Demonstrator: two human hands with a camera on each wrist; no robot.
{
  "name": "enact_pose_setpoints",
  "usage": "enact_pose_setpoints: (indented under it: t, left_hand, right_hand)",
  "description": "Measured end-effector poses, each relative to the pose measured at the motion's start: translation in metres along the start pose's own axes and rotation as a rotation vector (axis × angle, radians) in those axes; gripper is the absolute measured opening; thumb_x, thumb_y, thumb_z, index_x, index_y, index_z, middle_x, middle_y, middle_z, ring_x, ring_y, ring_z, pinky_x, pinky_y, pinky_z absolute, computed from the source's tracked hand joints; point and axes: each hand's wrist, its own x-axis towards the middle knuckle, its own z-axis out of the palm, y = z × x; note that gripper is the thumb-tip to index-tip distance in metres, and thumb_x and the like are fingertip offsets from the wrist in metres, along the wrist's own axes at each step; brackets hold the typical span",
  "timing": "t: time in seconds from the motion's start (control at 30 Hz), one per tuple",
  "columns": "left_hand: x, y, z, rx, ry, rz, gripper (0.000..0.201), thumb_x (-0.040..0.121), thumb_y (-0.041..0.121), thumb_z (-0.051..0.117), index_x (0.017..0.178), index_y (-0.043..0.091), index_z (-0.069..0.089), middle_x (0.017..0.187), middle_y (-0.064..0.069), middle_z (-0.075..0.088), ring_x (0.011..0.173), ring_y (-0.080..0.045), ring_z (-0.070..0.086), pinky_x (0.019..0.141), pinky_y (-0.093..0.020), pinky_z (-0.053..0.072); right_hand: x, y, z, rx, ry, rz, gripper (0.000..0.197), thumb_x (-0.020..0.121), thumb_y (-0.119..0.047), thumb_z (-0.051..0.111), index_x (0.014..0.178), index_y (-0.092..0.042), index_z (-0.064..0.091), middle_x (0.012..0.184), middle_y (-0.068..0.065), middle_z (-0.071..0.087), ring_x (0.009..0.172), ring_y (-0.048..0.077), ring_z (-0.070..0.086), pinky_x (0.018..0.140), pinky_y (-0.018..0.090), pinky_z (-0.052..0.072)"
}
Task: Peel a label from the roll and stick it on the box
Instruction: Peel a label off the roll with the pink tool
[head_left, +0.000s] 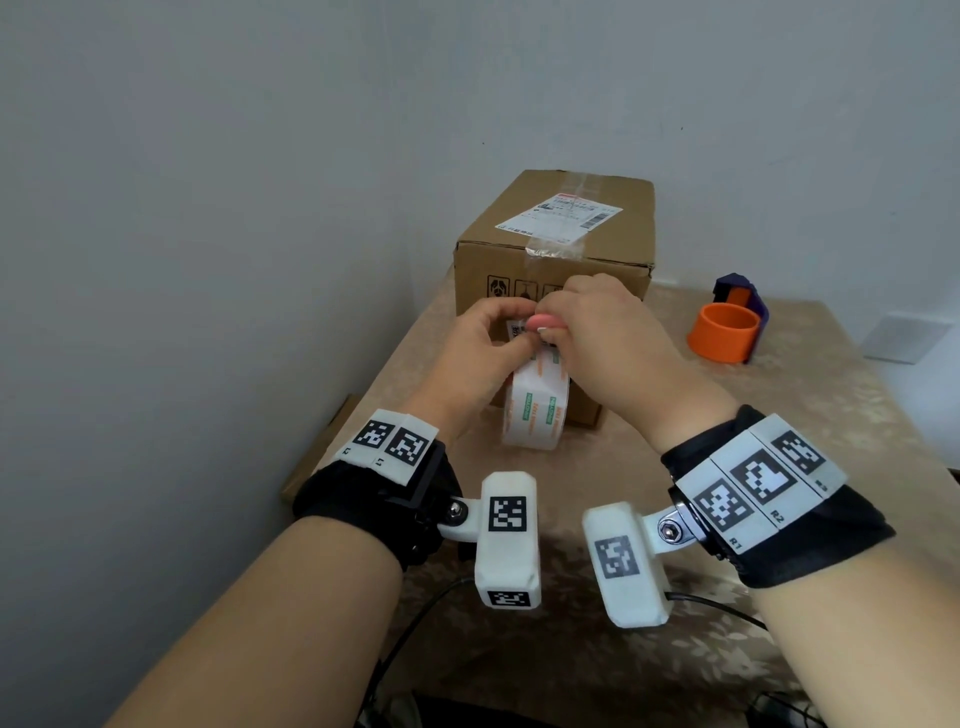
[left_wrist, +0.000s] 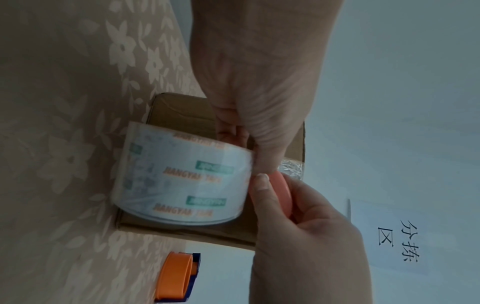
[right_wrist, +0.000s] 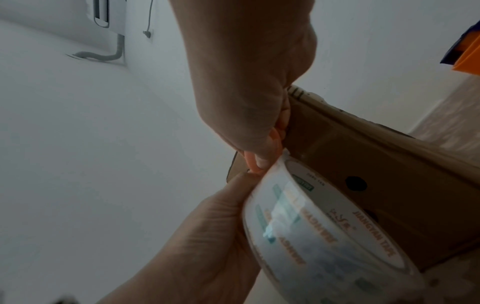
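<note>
A brown cardboard box (head_left: 556, 249) with a white shipping label on top stands at the back of the table. In front of it a white roll (head_left: 535, 410) printed in green and orange hangs upright in the air. My left hand (head_left: 511, 332) grips the roll's top edge from the left; the left wrist view shows its fingers (left_wrist: 259, 156) on the roll (left_wrist: 182, 176). My right hand (head_left: 558, 332) pinches a small pink piece (head_left: 545, 325) at that same edge. The right wrist view shows the pink piece (right_wrist: 259, 162) against the roll (right_wrist: 324, 236), with the box (right_wrist: 363, 164) right behind.
An orange ring (head_left: 724, 332) and a dark blue holder (head_left: 737, 291) sit on the beige patterned table (head_left: 779, 441) to the right of the box. Cables (head_left: 415, 623) trail off the near edge. A flat cardboard piece (head_left: 317, 447) leans beside the table's left side, near the wall.
</note>
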Motion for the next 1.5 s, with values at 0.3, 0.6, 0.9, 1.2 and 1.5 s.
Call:
enact_pose_setpoints:
  t: [0.3, 0.6, 0.9, 1.2, 1.5]
  left_hand:
    - [0.007, -0.003, 0.000, 0.073, 0.012, 0.040, 0.035, 0.085, 0.014, 0.061, 0.120, 0.011, 0.055, 0.121, -0.011, 0.058, 0.094, -0.014, 0.064, 0.064, -0.011, 0.053]
    - [0.019, -0.009, 0.002, 0.085, 0.057, 0.050, 0.034, 0.083, 0.012, 0.063, 0.116, 0.009, 0.057, 0.120, -0.012, 0.058, 0.104, -0.021, 0.060, 0.086, -0.031, 0.053]
    - [0.023, -0.012, 0.003, 0.105, 0.054, 0.059, 0.033, 0.083, 0.012, 0.063, 0.116, 0.009, 0.058, 0.119, -0.012, 0.059, 0.100, -0.018, 0.062, 0.080, -0.026, 0.054]
    - [0.023, -0.012, 0.004, 0.066, 0.057, 0.061, 0.031, 0.083, 0.010, 0.064, 0.114, 0.008, 0.058, 0.118, -0.016, 0.059, 0.091, -0.015, 0.063, 0.068, -0.019, 0.053]
    - [0.021, -0.010, 0.004, 0.103, 0.049, 0.049, 0.036, 0.084, 0.008, 0.061, 0.120, 0.007, 0.056, 0.120, -0.009, 0.058, 0.085, -0.004, 0.062, 0.065, -0.013, 0.053]
  right_hand:
    - [0.000, 0.005, -0.006, 0.002, -0.048, 0.000, 0.024, 0.094, -0.021, 0.050, 0.111, -0.014, 0.065, 0.099, 0.008, 0.058, 0.096, 0.024, 0.049, 0.083, 0.039, 0.045]
    - [0.006, 0.007, -0.003, 0.015, -0.031, 0.024, 0.024, 0.092, -0.020, 0.053, 0.112, -0.014, 0.065, 0.100, 0.010, 0.058, 0.098, 0.027, 0.049, 0.079, 0.035, 0.039]
    - [0.008, 0.011, -0.001, 0.025, -0.023, 0.000, 0.025, 0.094, -0.022, 0.050, 0.113, -0.015, 0.065, 0.102, 0.010, 0.058, 0.098, 0.027, 0.049, 0.082, 0.039, 0.043]
    - [0.013, 0.007, 0.000, -0.037, -0.027, -0.014, 0.024, 0.095, -0.023, 0.049, 0.111, -0.014, 0.064, 0.103, 0.012, 0.057, 0.100, 0.029, 0.049, 0.080, 0.041, 0.042]
    - [0.010, 0.016, -0.002, -0.060, -0.033, -0.019, 0.023, 0.094, -0.021, 0.051, 0.111, -0.015, 0.065, 0.091, 0.003, 0.046, 0.097, 0.027, 0.050, 0.076, 0.038, 0.043]
